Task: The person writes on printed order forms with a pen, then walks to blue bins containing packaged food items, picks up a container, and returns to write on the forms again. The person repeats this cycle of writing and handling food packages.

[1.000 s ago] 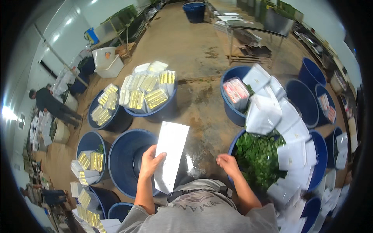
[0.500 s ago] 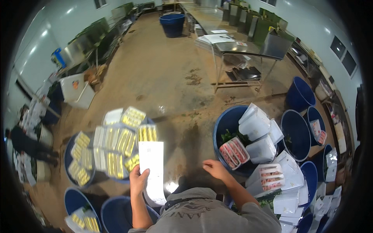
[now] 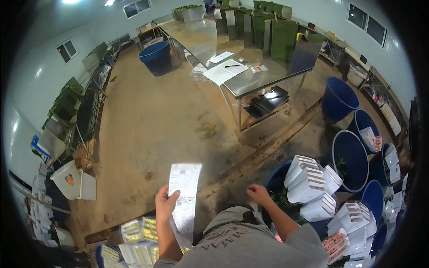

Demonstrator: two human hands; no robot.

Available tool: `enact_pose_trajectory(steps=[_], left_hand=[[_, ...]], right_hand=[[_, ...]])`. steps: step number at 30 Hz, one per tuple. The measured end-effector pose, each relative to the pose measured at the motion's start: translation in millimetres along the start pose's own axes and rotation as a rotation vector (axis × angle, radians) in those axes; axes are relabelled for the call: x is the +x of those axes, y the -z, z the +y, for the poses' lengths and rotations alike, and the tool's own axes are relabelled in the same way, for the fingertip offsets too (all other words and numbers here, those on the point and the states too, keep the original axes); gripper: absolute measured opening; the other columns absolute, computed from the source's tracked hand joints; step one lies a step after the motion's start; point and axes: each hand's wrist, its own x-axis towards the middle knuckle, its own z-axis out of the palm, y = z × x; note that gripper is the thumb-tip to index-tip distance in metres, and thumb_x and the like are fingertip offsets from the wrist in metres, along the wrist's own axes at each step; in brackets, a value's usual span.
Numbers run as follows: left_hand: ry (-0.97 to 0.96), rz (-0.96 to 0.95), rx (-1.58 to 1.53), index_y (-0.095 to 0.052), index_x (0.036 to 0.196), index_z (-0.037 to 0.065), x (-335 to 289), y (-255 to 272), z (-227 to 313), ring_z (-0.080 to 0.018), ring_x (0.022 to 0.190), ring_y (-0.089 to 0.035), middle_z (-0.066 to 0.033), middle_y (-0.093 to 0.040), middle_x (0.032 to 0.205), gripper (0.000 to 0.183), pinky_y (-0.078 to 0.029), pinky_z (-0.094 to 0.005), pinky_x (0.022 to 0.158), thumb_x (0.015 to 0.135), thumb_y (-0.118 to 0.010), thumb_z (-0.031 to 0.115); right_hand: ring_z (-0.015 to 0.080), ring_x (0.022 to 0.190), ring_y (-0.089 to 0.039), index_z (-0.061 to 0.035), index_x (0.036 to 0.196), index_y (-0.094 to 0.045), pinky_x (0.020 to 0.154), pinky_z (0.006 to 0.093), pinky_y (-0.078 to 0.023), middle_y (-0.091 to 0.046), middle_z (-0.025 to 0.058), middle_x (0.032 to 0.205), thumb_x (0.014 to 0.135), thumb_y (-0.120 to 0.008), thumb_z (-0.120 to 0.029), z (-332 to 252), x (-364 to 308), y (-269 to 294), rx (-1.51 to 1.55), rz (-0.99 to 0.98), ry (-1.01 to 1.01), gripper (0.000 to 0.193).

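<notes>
My left hand [image 3: 166, 203] grips a long, narrow printed paper slip [image 3: 185, 212] in front of my body, thumb lying on its face. The slip hangs down toward my shirt. Off to the right, my right hand [image 3: 259, 194] is held in the air with its fingers curled in, and nothing shows in it. Closest to that hand is a big blue tub [image 3: 273, 177] with green leaves and white-wrapped bundles [image 3: 308, 190]. Below my left hand, at the lower edge, are trays of yellow-and-white bundles [image 3: 142, 232].
Ahead stands a steel table [image 3: 263, 82] bearing open white papers [image 3: 223, 72], a black pen [image 3: 232, 66] and green upright dividers [image 3: 283, 38]. Several blue tubs [image 3: 340, 100] line the right. Another blue tub [image 3: 154, 60] stands far left, and a white bin [image 3: 67, 181] nearer.
My view has swung up and to the right, so the steel table appears larger and the yellow bundles sit lower. The slip stays in my left hand.
</notes>
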Motion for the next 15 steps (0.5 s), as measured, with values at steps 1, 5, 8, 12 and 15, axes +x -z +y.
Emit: enact_pose_trajectory(steps=[1,5,8,12,15], left_hand=[[0.009,0.027,-0.01,-0.061,0.12,-0.005,23.5,0.4,16.9,-0.0113,0.092,-0.065,-0.0075,-0.071,0.105,0.032,-0.052,-0.0264,0.083,0.089,-0.067,-0.004],[-0.031,0.123,0.008,-0.06,0.122,-0.004,125.2,38.6,20.1,-0.0127,0.093,-0.065,-0.0079,-0.071,0.107,0.036,-0.052,-0.0273,0.083,0.087,-0.067,-0.003],[-0.04,0.133,-0.049,-0.06,0.121,-0.005,210.6,66.2,11.0,-0.0117,0.093,-0.065,-0.0076,-0.07,0.108,0.035,-0.051,-0.0261,0.083,0.087,-0.067,-0.002],[0.001,0.036,0.065,-0.06,0.121,-0.005,369.7,76.7,5.2,-0.0115,0.092,-0.064,-0.0076,-0.069,0.108,0.033,-0.05,-0.0261,0.083,0.089,-0.067,0.0],[0.009,-0.127,0.088,-0.056,0.129,-0.005,497.2,31.4,31.3,-0.0127,0.091,-0.064,-0.0079,-0.07,0.106,0.041,-0.051,-0.0271,0.081,0.089,-0.065,0.0]], right_hand=[[0.031,0.096,-0.07,-0.001,0.114,-0.069,0.085,0.0399,-0.054,-0.072,0.0171,0.103,0.091,-0.064,-0.028,-33.4,35.3,2.5,-0.026,-0.078,0.027,0.035],[0.0347,0.1,-0.068,-0.0025,0.118,-0.066,0.086,0.0419,-0.053,-0.071,0.0179,0.108,0.092,-0.063,-0.03,-121.7,167.7,-5.5,0.015,-0.305,0.197,0.038],[0.037,0.099,-0.067,-0.0032,0.12,-0.064,0.084,0.043,-0.053,-0.07,0.0191,0.107,0.093,-0.062,-0.03,-169.1,259.0,-10.8,-0.036,-0.309,0.301,0.038],[0.0355,0.1,-0.067,-0.0048,0.124,-0.063,0.086,0.0419,-0.053,-0.071,0.0184,0.106,0.094,-0.062,-0.03,-163.1,353.6,-11.0,-0.018,-0.077,0.169,0.039],[0.0328,0.095,-0.069,-0.0039,0.121,-0.065,0.082,0.0417,-0.054,-0.072,0.018,0.105,0.094,-0.061,-0.029,-144.4,390.9,5.2,0.053,0.099,-0.071,0.037]])
